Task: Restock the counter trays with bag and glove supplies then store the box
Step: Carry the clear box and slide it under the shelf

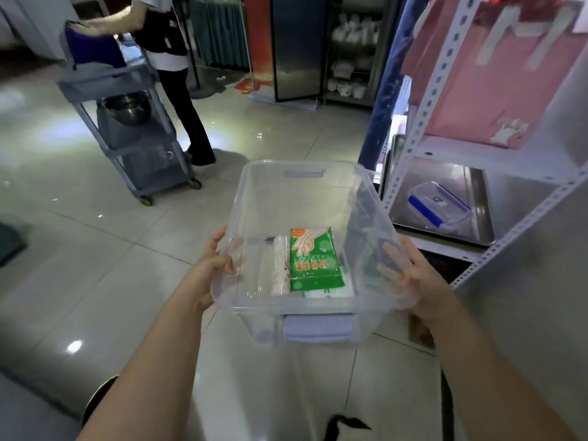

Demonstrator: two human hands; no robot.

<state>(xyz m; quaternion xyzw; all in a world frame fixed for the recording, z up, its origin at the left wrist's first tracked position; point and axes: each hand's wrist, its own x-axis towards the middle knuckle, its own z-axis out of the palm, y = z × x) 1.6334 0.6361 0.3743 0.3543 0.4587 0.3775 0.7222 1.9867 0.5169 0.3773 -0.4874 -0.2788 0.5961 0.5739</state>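
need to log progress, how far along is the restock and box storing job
Late stage, it seems. Done: cannot confirm, no counter trays are in view. In hand: the left hand and right hand carry the clear box above the floor, beside the shelving rack. Left: a green glove pack and a white roll remain inside; the box is not yet stored.

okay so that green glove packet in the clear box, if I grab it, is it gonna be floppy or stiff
Probably floppy: the green glove packet looks like a thin, flat plastic pouch with slight wrinkles. Likely light, since it lies flat and thin in the clear box. Its glossy film may be a bit slippery, so pinch an edge.
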